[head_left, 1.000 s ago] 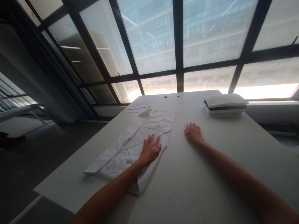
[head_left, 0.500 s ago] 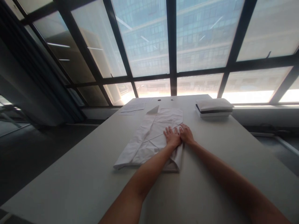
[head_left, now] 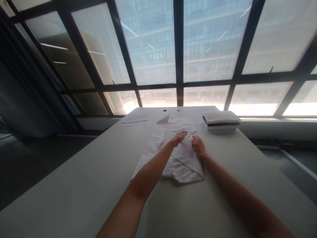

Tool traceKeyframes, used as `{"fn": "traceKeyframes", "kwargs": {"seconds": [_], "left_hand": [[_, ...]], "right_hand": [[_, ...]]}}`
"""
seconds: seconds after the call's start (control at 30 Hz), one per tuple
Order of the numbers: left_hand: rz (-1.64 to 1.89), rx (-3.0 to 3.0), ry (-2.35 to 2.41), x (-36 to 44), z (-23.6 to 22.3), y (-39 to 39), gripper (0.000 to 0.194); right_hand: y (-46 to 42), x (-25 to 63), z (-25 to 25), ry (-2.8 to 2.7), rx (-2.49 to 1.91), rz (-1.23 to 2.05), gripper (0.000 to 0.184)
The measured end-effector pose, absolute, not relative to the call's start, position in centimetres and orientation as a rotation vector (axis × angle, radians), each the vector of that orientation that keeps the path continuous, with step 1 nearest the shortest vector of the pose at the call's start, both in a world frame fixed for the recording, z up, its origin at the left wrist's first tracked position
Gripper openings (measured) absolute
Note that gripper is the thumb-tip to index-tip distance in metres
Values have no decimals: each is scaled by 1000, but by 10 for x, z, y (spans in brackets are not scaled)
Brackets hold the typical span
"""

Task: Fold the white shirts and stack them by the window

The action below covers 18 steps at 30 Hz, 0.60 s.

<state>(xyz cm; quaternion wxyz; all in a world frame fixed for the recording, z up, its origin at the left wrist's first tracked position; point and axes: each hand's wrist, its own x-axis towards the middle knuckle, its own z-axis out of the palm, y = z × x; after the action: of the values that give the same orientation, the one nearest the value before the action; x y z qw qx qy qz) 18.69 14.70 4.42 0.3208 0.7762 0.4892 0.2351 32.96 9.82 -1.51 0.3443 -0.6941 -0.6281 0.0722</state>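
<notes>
Fingers drawn in, the left hand (head_left: 178, 138) and right hand (head_left: 198, 145) work at a folded white cloth (head_left: 185, 168); any pinch is too indistinct to confirm.

The white table (head_left: 86, 185) extends past the centrally placed cloth on both sides and nearside. The left palm, previously flat, has lifted, likely freeing the top layer to shift. A fabric stack (head_left: 221, 118) sits apart, far right.

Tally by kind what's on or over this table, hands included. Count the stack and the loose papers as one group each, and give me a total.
Hands: 2 (left hand, right hand)
White cloth: 1
Stack: 1
Group of loose papers: 1
Dark spots near the far edge: 2
Total: 7
</notes>
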Motion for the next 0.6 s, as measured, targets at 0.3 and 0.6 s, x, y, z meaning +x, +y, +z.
{"fn": "traceKeyframes", "kwargs": {"seconds": [0.3, 0.6], "left_hand": [[182, 2311, 2008, 42, 9, 125, 61], [181, 2496, 1996, 47, 0, 123, 63]], "right_hand": [[88, 315, -17, -1929, -2012, -137, 53], [75, 278, -9, -2189, -1825, 1, 55]]}}
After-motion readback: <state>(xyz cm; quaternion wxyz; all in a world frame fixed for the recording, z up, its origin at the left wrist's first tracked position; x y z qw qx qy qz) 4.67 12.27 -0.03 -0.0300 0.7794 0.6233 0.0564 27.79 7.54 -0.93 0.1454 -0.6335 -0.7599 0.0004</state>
